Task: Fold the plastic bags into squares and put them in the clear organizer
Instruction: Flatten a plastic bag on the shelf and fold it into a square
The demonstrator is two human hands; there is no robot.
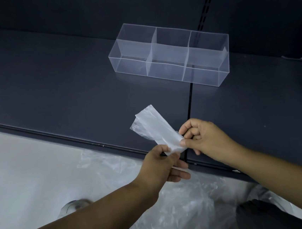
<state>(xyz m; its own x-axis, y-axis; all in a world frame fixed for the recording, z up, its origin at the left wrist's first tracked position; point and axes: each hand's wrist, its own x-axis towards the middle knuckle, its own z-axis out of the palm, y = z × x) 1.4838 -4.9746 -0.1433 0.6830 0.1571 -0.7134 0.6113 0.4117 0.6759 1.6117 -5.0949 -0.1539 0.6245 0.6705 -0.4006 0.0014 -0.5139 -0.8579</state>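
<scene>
Left grip (163, 165) pinches near end of folded bag strip (152, 125) from below. Right grip (203, 138) pinches same end, thumb on top. Strip is in air above front of dark shelf (69, 76), far end free, layers slightly splayed.

Likely next for you: fold end over end into square. Align edges, squeeze air out, crease hard; slick film may spring open.

Clear organizer (168, 57) sits further back on shelf, three compartments; reach looks unobstructed. Loose bags (182, 203) piled under your arms.
</scene>
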